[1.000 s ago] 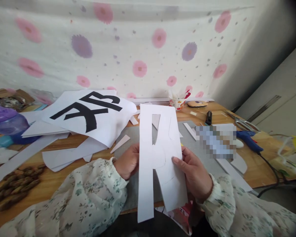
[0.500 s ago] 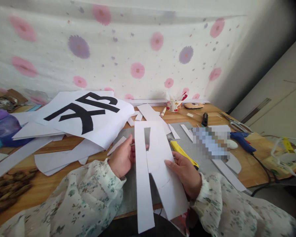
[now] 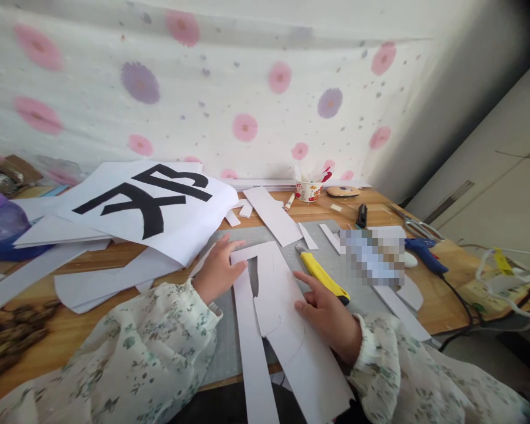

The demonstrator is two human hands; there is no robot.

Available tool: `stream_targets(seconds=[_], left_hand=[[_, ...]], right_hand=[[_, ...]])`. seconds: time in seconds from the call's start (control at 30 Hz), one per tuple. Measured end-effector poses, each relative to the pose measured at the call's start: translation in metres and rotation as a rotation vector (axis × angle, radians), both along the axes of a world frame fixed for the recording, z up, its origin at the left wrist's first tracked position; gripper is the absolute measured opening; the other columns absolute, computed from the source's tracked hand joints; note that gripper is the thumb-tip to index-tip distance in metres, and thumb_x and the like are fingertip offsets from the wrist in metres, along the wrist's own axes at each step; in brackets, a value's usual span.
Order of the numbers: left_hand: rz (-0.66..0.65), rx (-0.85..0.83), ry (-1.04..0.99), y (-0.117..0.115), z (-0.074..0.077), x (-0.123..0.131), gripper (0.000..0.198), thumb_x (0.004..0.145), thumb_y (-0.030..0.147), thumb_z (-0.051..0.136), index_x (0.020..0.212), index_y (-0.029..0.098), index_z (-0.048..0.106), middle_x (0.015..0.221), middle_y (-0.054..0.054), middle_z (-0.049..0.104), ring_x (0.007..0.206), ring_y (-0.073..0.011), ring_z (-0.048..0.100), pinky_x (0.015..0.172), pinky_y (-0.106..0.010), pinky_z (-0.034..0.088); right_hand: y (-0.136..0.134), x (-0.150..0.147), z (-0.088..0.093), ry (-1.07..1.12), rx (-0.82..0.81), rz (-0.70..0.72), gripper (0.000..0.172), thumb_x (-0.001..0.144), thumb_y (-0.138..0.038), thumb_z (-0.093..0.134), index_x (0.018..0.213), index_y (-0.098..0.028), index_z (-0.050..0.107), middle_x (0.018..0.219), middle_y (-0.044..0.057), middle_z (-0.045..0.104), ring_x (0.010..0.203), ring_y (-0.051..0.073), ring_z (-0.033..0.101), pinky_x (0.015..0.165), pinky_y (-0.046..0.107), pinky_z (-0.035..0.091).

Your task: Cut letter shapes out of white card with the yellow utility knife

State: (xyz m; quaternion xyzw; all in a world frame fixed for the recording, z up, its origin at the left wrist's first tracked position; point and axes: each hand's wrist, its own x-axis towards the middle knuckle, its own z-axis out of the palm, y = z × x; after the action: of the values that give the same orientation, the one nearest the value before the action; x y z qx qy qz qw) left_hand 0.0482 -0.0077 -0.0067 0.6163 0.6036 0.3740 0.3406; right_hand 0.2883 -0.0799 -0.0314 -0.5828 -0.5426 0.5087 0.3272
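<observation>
A white board piece (image 3: pixel 287 306), cut with a slot and split into two legs, lies over the grey cutting mat (image 3: pixel 223 347) and sticks out past the table's near edge. My left hand (image 3: pixel 216 268) is open at its upper left corner, fingers stretched and thumb touching the board. My right hand (image 3: pixel 329 318) grips the right edge, thumb on top and index finger extended; its other fingers are partly hidden. Faint pencil curves mark the board. Close to my right hand a yellow utility knife (image 3: pixel 322 275) rests on the mat.
Left stands a stack of white sheets under paper with black letter shapes (image 3: pixel 152 206). Further back are a paper cup (image 3: pixel 308 191) and a marker (image 3: pixel 289 201). Scissors (image 3: pixel 417 227), a blue glue gun (image 3: pixel 424 253) and cables (image 3: pixel 490 265) lie right. White offcuts (image 3: pixel 271 215) are scattered about.
The board has come down from a raised, tilted hold onto the mat, nearer to me. My left hand has loosened and spread its fingers; my right hand stays at the right edge.
</observation>
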Motion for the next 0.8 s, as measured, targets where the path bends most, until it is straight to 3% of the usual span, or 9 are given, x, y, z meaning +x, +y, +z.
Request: stream_targets(seconds=[0.17, 0.3, 0.4, 0.47, 0.57, 0.67, 0.8], left_hand=[[-0.165, 0.065, 0.279, -0.012, 0.002, 0.006, 0.037, 0.071, 0.018, 0.066, 0.108, 0.019, 0.070, 0.147, -0.014, 0.049, 0.138, -0.0343, 0.043, 0.118, -0.051, 0.028], [-0.267, 0.177, 0.527, -0.016, -0.001, 0.007, 0.037, 0.078, 0.021, 0.062, 0.114, 0.016, 0.067, 0.145, -0.015, 0.050, 0.134, -0.0323, 0.048, 0.115, -0.049, 0.036], [-0.320, 0.200, 0.596, -0.016, -0.006, 0.007, 0.037, 0.081, 0.024, 0.062, 0.117, 0.017, 0.066, 0.144, -0.014, 0.051, 0.134, -0.0306, 0.048, 0.115, -0.047, 0.038], [-0.361, 0.200, 0.625, -0.016, -0.008, 0.007, 0.038, 0.081, 0.025, 0.065, 0.119, 0.017, 0.066, 0.143, -0.014, 0.051, 0.135, -0.0307, 0.046, 0.116, -0.046, 0.036], [-0.426, 0.203, 0.673, -0.016, -0.011, 0.007, 0.040, 0.083, 0.029, 0.066, 0.122, 0.017, 0.065, 0.144, -0.015, 0.050, 0.137, -0.0325, 0.042, 0.116, -0.049, 0.034], [-0.484, 0.195, 0.704, -0.019, -0.011, 0.008, 0.040, 0.087, 0.029, 0.064, 0.126, 0.019, 0.064, 0.146, -0.015, 0.048, 0.140, -0.0335, 0.037, 0.117, -0.051, 0.032], [-0.543, 0.181, 0.738, -0.020, -0.007, 0.011, 0.040, 0.090, 0.027, 0.060, 0.130, 0.021, 0.062, 0.150, -0.014, 0.044, 0.143, -0.0341, 0.032, 0.118, -0.050, 0.028]], right_hand=[[0.008, 0.004, 0.005, -0.246, 0.093, -0.019, 0.057, 0.077, -0.023, 0.055, 0.133, -0.010, 0.059, 0.072, -0.001, 0.060, 0.066, 0.017, 0.055, 0.070, 0.033, 0.046], [0.018, 0.006, 0.004, -0.295, 0.138, -0.071, 0.054, 0.077, -0.022, 0.055, 0.128, -0.011, 0.064, 0.085, 0.005, 0.067, 0.076, 0.020, 0.063, 0.078, 0.035, 0.051], [0.018, 0.006, -0.001, -0.393, 0.276, -0.070, 0.049, 0.076, -0.020, 0.054, 0.122, -0.014, 0.068, 0.102, 0.011, 0.072, 0.091, 0.025, 0.067, 0.085, 0.038, 0.052], [0.015, 0.007, -0.001, -0.496, 0.405, 0.006, 0.044, 0.076, -0.018, 0.053, 0.116, -0.013, 0.071, 0.109, 0.014, 0.072, 0.097, 0.027, 0.067, 0.088, 0.040, 0.052], [0.012, 0.017, 0.003, -0.643, 0.572, 0.090, 0.036, 0.082, -0.021, 0.050, 0.108, -0.012, 0.073, 0.101, 0.014, 0.074, 0.084, 0.026, 0.069, 0.080, 0.040, 0.054], [0.018, 0.034, 0.010, -0.778, 0.746, 0.009, 0.031, 0.088, -0.024, 0.047, 0.100, -0.012, 0.073, 0.089, 0.013, 0.073, 0.074, 0.025, 0.068, 0.070, 0.037, 0.054], [0.029, 0.051, 0.016, -0.871, 0.904, -0.046, 0.027, 0.089, -0.025, 0.050, 0.098, -0.011, 0.071, 0.089, 0.014, 0.072, 0.075, 0.025, 0.067, 0.072, 0.037, 0.053]])
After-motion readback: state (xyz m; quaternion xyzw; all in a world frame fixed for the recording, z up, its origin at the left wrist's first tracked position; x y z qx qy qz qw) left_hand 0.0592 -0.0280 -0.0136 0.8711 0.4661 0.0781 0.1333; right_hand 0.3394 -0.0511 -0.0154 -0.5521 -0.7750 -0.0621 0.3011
